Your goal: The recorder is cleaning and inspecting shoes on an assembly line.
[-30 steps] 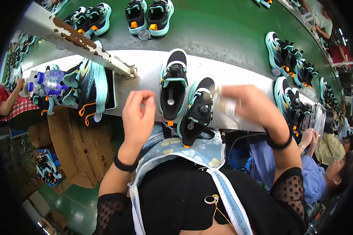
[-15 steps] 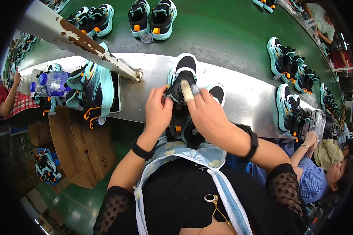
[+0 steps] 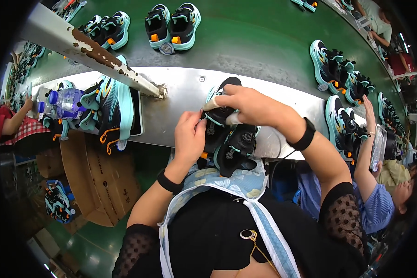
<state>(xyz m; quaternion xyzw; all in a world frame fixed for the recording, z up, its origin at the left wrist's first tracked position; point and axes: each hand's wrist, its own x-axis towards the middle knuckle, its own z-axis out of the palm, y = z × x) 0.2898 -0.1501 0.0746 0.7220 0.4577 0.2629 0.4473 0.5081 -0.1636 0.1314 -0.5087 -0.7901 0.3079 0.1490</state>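
A black and mint sneaker [image 3: 230, 83] lies on the metal ledge in front of me, toe pointing away. My right hand [image 3: 252, 107] reaches across its upper from the right, with pale covers on some fingertips. Its thumb and fingers close around the tongue area and hide much of it. At the shoe's left edge, my left hand [image 3: 190, 136] pinches thumb and forefinger together. What lies between those fingertips is too small to make out. A second black sneaker [image 3: 240, 144] sits just right of and nearer than the first, partly under my right hand, its collar facing me.
Beyond the metal ledge [image 3: 282, 134] runs a green belt [image 3: 255, 37] carrying several sneaker pairs. A rusty white post [image 3: 111, 53] slants down to the ledge. Left are upright sneakers [image 3: 110, 102], plastic bottles [image 3: 67, 101] and a cardboard box [image 3: 97, 180]. A co-worker's raised arm [image 3: 367, 139] is at right.
My right hand has turned from pointing away to lying across the shoe, gripping its upper. The shoes on the belt have shifted slightly left. The co-worker at right has raised an arm.
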